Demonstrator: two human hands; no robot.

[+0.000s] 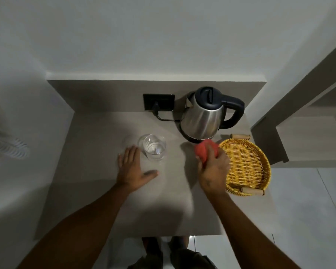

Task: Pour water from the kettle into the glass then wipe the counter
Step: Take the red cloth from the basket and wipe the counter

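A steel kettle [204,115] with a dark lid and handle stands on its base at the back right of the grey counter [109,200]. A clear glass [153,149] with water in it stands left of centre. My left hand [132,167] lies flat on the counter, fingers spread, just left of the glass. My right hand [211,167] grips a bunched red cloth [204,150] in front of the kettle, beside the basket.
A yellow wicker basket [248,167] with wooden handles sits at the counter's right edge. A black wall socket [158,101] with a plug and cord is behind the glass. White walls close the back and left. The counter's front edge is near my feet.
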